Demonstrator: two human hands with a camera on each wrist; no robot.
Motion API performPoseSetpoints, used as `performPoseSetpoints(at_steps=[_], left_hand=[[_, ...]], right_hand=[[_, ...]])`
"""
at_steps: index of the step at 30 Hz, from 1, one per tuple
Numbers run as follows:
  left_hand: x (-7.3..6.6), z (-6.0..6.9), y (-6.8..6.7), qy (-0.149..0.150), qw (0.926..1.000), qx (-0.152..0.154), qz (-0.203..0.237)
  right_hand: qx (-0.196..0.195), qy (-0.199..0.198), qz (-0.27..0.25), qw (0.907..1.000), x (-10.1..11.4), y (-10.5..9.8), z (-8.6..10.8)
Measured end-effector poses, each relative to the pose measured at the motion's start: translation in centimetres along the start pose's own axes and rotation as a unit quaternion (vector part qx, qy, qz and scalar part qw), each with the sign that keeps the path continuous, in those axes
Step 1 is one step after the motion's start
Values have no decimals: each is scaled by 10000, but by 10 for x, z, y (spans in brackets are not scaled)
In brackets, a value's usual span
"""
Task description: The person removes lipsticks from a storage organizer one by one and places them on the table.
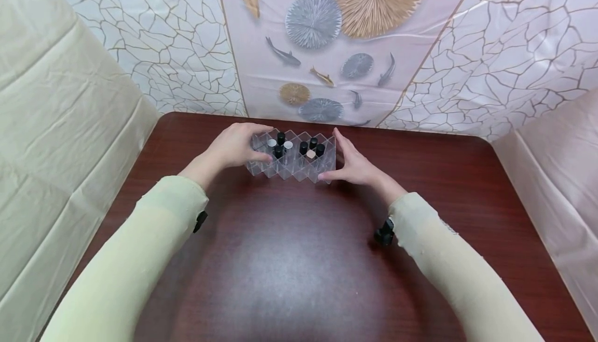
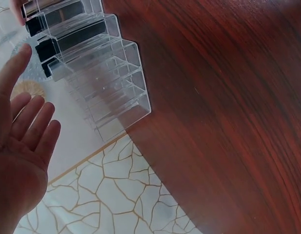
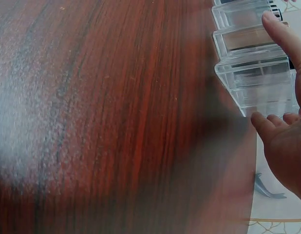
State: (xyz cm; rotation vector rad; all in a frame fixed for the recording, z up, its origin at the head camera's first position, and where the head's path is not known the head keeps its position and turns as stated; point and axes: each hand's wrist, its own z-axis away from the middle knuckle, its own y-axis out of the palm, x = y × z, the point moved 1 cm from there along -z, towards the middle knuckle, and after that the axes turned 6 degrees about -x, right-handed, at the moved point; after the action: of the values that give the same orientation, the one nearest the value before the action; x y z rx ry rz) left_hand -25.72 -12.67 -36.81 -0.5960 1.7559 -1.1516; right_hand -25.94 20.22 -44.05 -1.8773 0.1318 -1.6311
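Note:
A clear plastic organizer (image 1: 285, 169) with diamond-shaped compartments stands near the table's far edge. Several tubes with black caps (image 1: 281, 138) sit in it, along with two silver-white caps (image 1: 288, 145) and one pale pink cap (image 1: 311, 154). At its left end is my left hand (image 1: 235, 145), thumb and fingers spread; the left wrist view shows its fingers fairly straight. My right hand (image 1: 352, 164) spreads thumb and fingers about the right end, and in the right wrist view its thumb (image 3: 282, 31) points toward the organizer. Whether either hand touches the plastic is unclear.
The dark red-brown wooden table (image 1: 289, 259) has a glossy surface. Behind it hangs a patterned backdrop (image 1: 187, 36) with fish and round leaf shapes. Pale fabric walls (image 1: 51, 139) flank both sides. A black device (image 1: 385, 232) is on the right wrist.

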Motion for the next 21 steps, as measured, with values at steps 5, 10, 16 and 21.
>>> performPoseSetpoints(at_steps=[5, 10, 16, 21], left_hand=[[3, -4, 5, -77, 9998, -97, 186], [5, -9, 9, -119, 9996, -168, 213], [7, -13, 8, -94, 9997, -158, 172], [10, -18, 9, 231, 9997, -120, -37]], right_hand=[[-122, 46, 77, 9999, -4, 2, -1], [-154, 108, 53, 9998, -2, 1, -1], [-151, 79, -32, 9998, -1, 2, -1], [-134, 85, -46, 9999, -2, 2, -1]])
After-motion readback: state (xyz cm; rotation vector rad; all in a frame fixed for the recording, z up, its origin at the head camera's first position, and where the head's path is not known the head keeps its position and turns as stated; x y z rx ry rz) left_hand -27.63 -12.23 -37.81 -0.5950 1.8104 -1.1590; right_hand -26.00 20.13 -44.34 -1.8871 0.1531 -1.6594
